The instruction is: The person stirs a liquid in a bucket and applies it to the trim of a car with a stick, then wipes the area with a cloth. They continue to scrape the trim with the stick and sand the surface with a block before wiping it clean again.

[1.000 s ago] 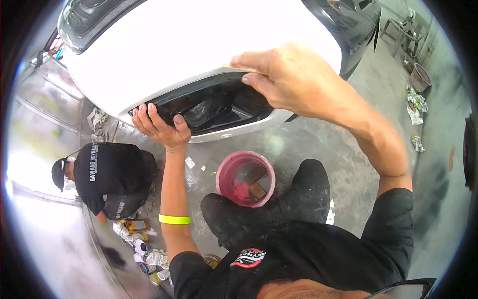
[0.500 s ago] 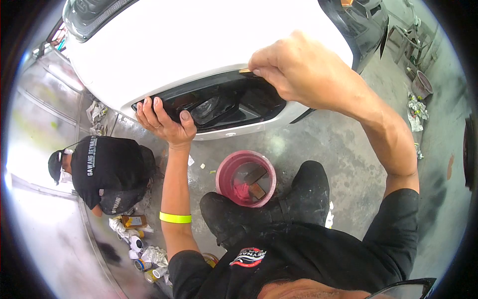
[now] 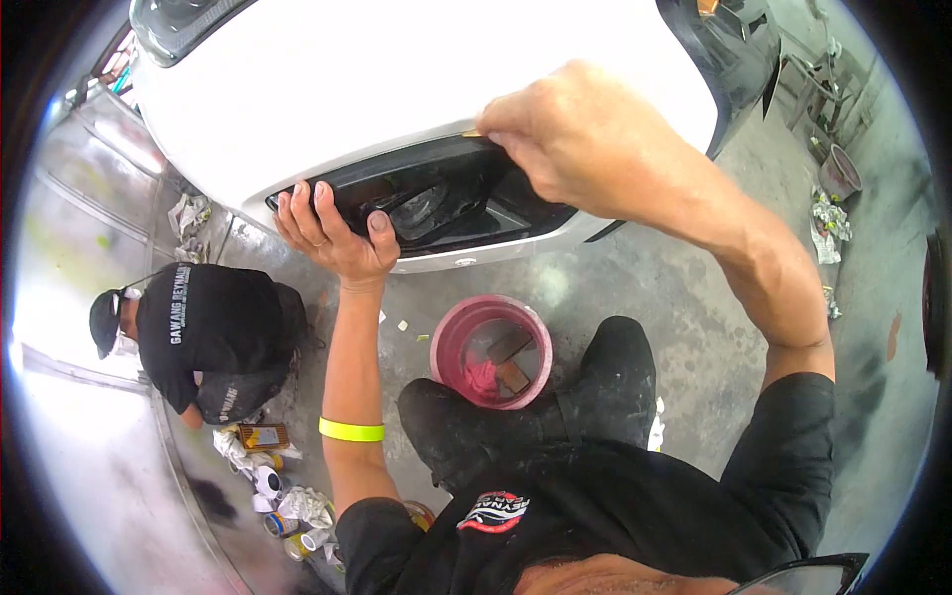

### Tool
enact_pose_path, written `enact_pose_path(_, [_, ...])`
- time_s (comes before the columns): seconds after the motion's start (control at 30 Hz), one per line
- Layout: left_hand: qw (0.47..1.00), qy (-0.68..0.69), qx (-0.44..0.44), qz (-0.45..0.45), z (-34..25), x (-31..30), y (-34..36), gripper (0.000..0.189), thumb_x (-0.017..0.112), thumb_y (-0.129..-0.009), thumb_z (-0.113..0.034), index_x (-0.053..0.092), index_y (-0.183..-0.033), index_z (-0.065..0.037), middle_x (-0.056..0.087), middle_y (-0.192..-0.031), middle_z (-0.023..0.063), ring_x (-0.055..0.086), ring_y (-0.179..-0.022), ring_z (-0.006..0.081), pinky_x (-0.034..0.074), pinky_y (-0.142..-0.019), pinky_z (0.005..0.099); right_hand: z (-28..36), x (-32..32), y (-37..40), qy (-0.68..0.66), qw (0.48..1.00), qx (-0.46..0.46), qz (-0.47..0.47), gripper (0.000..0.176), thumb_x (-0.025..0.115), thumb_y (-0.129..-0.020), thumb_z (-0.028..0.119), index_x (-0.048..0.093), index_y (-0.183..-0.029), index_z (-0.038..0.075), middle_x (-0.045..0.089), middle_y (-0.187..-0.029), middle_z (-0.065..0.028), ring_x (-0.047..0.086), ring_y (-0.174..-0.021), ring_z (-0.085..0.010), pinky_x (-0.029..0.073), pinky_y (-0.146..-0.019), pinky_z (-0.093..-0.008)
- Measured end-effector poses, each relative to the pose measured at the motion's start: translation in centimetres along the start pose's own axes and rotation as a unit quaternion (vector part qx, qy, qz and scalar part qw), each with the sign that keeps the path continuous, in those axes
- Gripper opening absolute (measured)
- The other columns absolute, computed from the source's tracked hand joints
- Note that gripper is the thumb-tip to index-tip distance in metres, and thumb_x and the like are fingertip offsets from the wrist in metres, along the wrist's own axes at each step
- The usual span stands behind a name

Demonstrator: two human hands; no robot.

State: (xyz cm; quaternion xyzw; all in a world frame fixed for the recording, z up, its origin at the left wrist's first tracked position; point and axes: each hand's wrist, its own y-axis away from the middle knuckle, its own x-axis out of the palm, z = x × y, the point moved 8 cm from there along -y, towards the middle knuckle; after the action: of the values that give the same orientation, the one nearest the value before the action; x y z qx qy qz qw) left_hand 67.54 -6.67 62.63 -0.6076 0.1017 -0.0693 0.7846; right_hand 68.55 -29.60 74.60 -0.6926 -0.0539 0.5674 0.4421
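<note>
A white car bumper (image 3: 327, 79) fills the top, with a dark opening (image 3: 436, 203) along its lower part. My right hand (image 3: 555, 129) pinches a small tan piece (image 3: 470, 134) against the opening's upper edge. At the opening's left end rests my left hand (image 3: 342, 233), its fingers spread over the black trim and its thumb apart. What lies behind the right fingers is hidden.
Between my knees stands a pink bucket (image 3: 443, 347) holding water, a pink cloth and blocks. A person in black (image 3: 218, 327) crouches at the left, near cans (image 3: 281, 524) and crumpled paper (image 3: 309, 506). Another pot (image 3: 840, 174) stands at the far right.
My right hand has slid slightly left along the opening's upper edge with the tan piece. The car shifts a little in view, and the crouching person has moved slightly left.
</note>
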Motion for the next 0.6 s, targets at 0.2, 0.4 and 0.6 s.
enact_pose_path(0.2, [1.000,-0.001,0.002,0.001,0.1,0.1,0.0,0.059,0.045,-0.098,-0.038,0.044,-0.139,0.004,0.042,-0.144,0.0249,0.033,-0.139,0.0469,0.024,-0.116,0.0631,-0.4,-0.5,0.4,0.013,1.000,0.019,-0.004,0.013,0.063,-0.078,0.007,0.075,-0.084,0.003,0.068,-0.070,-0.0200,0.070,-0.068,-0.0376,0.057,-0.066,-0.0449])
enact_pose_path(0.4, [1.000,-0.001,-0.002,0.005,-0.1,0.2,-0.2,0.059,0.045,-0.098,-0.038,0.045,-0.139,0.005,0.043,-0.143,0.0250,0.032,-0.140,0.0472,0.024,-0.117,0.0626,-0.6,0.5,1.4,0.005,0.999,0.026,-0.030,0.014,0.063,-0.079,0.008,0.074,-0.085,0.002,0.068,-0.070,-0.0201,0.070,-0.067,-0.0369,0.057,-0.066,-0.0449])
enact_pose_path(0.6, [1.000,-0.003,-0.014,-0.015,0.1,0.3,0.0,0.059,0.046,-0.097,-0.042,0.047,-0.138,0.000,0.045,-0.143,0.0228,0.035,-0.139,0.0447,0.026,-0.115,0.0617,-0.5,-0.1,1.1,0.010,0.998,0.021,-0.057,0.015,0.063,-0.079,0.007,0.074,-0.088,0.003,0.068,-0.070,-0.0200,0.069,-0.068,-0.0370,0.057,-0.065,-0.0452])
